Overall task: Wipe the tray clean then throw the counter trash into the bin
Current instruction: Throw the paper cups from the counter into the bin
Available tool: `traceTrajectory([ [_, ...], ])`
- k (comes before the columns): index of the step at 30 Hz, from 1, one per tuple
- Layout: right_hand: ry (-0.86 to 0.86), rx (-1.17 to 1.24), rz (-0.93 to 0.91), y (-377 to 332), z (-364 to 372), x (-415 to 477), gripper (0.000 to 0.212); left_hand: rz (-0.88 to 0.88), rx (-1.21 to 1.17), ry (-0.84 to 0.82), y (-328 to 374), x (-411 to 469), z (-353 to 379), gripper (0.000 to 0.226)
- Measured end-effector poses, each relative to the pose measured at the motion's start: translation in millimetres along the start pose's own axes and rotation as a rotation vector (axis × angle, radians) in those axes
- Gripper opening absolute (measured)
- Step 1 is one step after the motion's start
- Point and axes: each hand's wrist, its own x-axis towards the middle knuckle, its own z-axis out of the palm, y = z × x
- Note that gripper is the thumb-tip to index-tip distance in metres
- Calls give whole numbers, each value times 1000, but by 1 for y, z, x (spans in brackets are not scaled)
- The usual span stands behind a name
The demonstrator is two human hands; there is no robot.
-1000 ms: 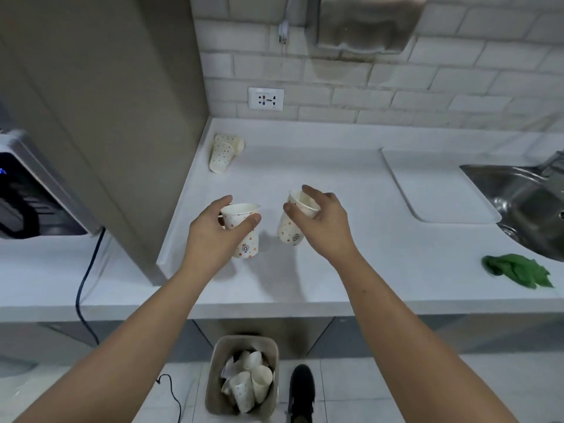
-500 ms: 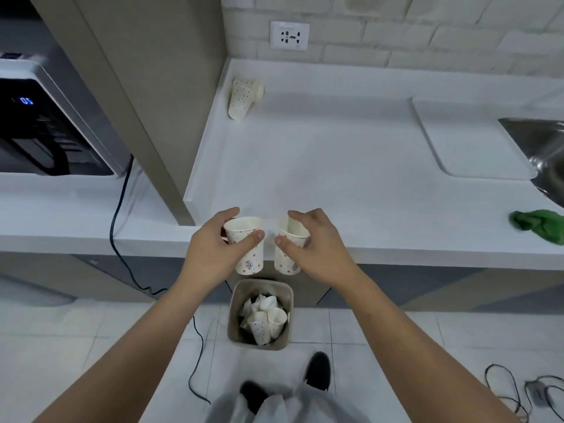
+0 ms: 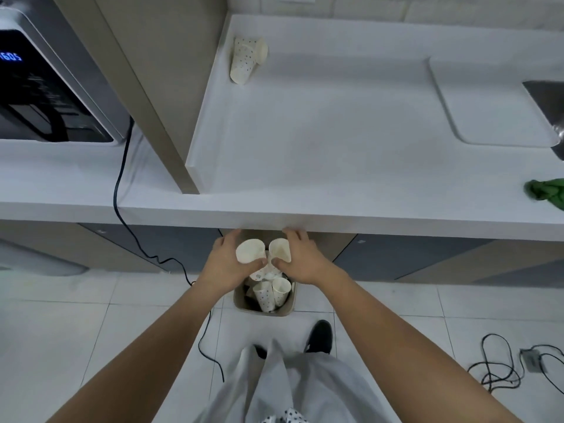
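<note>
My left hand (image 3: pixel 225 265) grips a dotted paper cup (image 3: pixel 250 251) and my right hand (image 3: pixel 302 261) grips a second paper cup (image 3: pixel 280 249). Both cups hang side by side below the counter's front edge, directly above the beige bin (image 3: pixel 265 308) on the floor, which holds several used cups. Two more dotted cups (image 3: pixel 244 61) lie tipped together at the counter's back left corner. The white tray (image 3: pixel 482 102) rests on the counter at the right. A green cloth (image 3: pixel 546 193) lies near the counter's right front edge.
A steel sink (image 3: pixel 549 108) sits at the far right. A black appliance (image 3: pixel 39 87) stands on the lower counter at left, its cable (image 3: pixel 122 178) trailing to the floor. More cables (image 3: pixel 512 364) lie on the tiles at right. My shoe (image 3: pixel 319 335) is beside the bin.
Both hands carried their cups off the counter, toward me and down, and now hold them over the bin. The view tilted downward.
</note>
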Motion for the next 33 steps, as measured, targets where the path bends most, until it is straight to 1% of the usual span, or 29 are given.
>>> traceTrajectory([
  [2, -44, -32, 6, 2, 1, 0, 78, -13, 31, -18, -4, 0, 4, 93],
  [6, 5, -14, -48, 5, -5, -2, 65, 38, 51, 50, -4, -2, 1, 86],
  [12, 176, 84, -183, -14, -38, -9, 34, 174, -33, 192, 28, -2, -15, 65],
  [16, 333, 203, -263, -32, -64, -14, 21, 225, -114, 229, 52, 1, -29, 61],
  [23, 471, 308, -297, -55, -109, -6, 17, 304, -142, 299, 89, 18, -56, 57],
  [29, 514, 338, -306, -58, -151, 21, 19, 333, -133, 363, 121, 53, -75, 59],
  [33, 523, 369, -318, -55, -181, 53, 20, 321, -125, 410, 146, 93, -87, 59],
])
